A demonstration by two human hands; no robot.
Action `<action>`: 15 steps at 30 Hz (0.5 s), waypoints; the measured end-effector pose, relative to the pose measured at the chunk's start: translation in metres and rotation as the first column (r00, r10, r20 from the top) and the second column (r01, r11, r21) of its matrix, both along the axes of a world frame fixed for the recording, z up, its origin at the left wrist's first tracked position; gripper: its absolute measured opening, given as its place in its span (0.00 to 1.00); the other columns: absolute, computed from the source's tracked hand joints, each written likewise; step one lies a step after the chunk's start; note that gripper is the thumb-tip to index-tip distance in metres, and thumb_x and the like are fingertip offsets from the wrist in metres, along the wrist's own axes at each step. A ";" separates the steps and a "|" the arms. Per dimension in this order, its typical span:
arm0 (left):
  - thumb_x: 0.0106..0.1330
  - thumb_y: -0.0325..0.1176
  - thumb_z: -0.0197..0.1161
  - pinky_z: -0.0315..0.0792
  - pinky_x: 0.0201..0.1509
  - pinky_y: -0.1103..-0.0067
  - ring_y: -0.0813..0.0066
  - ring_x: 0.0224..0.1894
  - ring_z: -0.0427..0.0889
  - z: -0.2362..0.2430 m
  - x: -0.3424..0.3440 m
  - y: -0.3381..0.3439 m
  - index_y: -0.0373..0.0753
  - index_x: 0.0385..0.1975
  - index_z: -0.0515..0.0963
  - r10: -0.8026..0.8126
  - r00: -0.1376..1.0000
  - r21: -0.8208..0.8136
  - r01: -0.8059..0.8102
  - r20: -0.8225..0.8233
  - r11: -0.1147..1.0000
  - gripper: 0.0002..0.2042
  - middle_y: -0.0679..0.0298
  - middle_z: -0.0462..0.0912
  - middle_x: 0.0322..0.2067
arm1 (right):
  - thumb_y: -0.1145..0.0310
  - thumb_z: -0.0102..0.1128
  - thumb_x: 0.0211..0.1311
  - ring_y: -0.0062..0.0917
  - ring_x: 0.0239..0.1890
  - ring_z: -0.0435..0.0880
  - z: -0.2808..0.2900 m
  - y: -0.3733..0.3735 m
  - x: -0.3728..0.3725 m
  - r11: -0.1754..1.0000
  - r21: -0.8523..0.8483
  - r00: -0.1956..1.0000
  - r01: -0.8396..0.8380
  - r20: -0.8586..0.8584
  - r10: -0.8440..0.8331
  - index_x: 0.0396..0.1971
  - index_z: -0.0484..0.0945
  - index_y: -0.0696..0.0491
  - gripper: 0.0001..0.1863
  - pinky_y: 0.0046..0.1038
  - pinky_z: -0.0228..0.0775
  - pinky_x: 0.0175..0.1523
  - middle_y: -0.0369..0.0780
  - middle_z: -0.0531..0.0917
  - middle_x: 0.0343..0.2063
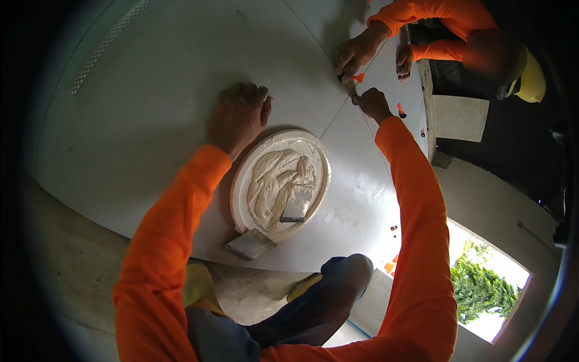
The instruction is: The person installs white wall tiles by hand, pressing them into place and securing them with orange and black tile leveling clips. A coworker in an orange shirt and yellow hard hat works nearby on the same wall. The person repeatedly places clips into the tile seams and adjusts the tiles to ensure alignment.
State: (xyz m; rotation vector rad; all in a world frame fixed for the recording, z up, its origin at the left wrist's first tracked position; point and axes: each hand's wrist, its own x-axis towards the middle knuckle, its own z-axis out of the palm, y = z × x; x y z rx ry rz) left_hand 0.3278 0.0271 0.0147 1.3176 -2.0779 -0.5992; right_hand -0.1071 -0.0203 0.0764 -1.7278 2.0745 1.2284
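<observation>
My left hand [238,117] leans on the large grey tiles [163,90] with its fingers curled under, and nothing shows in it. My right hand [374,105] is closed round a small dark-ended tool [355,99], whose thin tip lies by a tile joint; its exact kind is hard to make out. Just beyond it stands an orange tile levelling clip [358,78], with a co-worker's hand [357,53] touching beside it. Between my forearms lies a round white tub lid [236,202] of creamy paste, with a flat scraper blade [297,204] resting in the paste.
Another flat metal scraper [251,244] lies against the lid's near edge. More orange clips [401,111] stand along the right tiles. The co-worker's other hand [404,62] rests near the tile edge. A loose pale board [461,117] lies beyond it. A perforated strip [108,45] is far left.
</observation>
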 end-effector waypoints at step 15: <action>0.76 0.39 0.63 0.82 0.50 0.63 0.60 0.40 0.88 0.000 0.003 -0.003 0.42 0.33 0.81 -0.020 1.000 0.053 0.020 0.005 0.998 0.10 0.60 0.89 0.34 | 0.62 0.66 0.70 0.39 0.41 0.92 0.030 -0.032 0.038 0.980 0.174 0.993 0.099 0.044 -0.109 0.40 0.89 0.53 0.10 0.42 0.85 0.53 0.43 0.92 0.37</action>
